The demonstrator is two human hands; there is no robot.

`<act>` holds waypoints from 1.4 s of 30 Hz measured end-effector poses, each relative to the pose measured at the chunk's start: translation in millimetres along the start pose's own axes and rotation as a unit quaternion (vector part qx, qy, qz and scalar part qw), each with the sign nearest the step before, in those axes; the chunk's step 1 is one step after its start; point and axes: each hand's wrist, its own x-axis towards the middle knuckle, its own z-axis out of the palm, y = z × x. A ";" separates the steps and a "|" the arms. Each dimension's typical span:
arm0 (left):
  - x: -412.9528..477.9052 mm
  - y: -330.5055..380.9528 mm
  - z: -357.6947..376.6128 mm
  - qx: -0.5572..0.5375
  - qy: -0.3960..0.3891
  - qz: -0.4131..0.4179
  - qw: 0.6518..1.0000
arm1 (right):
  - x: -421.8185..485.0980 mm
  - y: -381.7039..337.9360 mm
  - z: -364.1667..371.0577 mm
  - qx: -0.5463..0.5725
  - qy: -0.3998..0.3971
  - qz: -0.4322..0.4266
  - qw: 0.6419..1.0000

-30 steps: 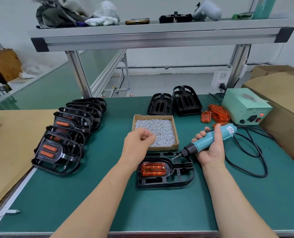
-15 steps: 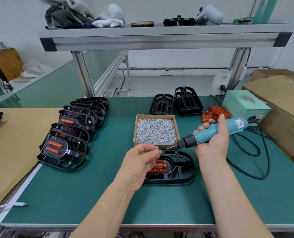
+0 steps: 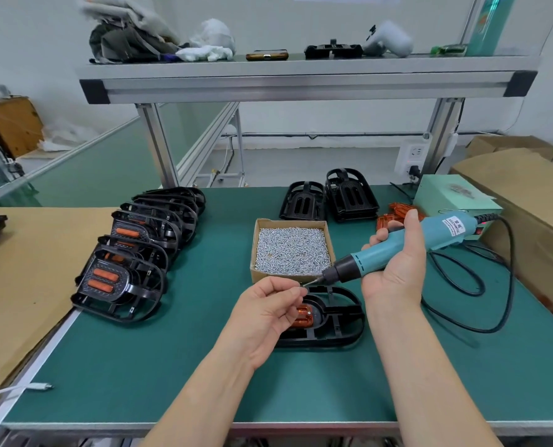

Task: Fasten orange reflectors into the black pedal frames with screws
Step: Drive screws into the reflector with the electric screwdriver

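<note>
Left hand pinches a screw at the bit, right hand wraps the driver, just over the frame and reflector on the mat, so a wobble probably drops it inside.

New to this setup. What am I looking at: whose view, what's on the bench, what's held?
No robot: one camera on a person's head looks down at their two bare hands. The right hand holds a teal electric screwdriver; the left hand pinches what looks like a screw at its tip. Below lies a black pedal frame with an orange reflector in it. On the green bench: a box of screws, finished pedals at left, bare frames and loose reflectors at the back.
</note>
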 end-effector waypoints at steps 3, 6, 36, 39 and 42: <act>-0.7 -0.1 0.1 -0.003 -0.001 0.002 1.000 | -1.9 1.7 1.2 -0.002 -0.003 0.000 1.000; -0.8 -1.0 0.9 0.000 0.002 0.005 1.000 | -3.7 3.3 1.8 -0.002 -0.002 -0.001 1.000; -9.7 -28.8 -0.1 0.417 0.088 0.405 0.809 | -9.2 13.4 -7.4 -0.027 0.083 0.009 0.996; -9.5 -27.8 -3.6 0.427 0.080 0.370 0.821 | -8.9 15.5 -5.3 -0.028 0.083 0.017 0.996; -8.1 -23.5 -11.2 0.437 0.112 0.364 0.815 | -9.2 16.7 -3.1 -0.026 0.080 0.011 0.996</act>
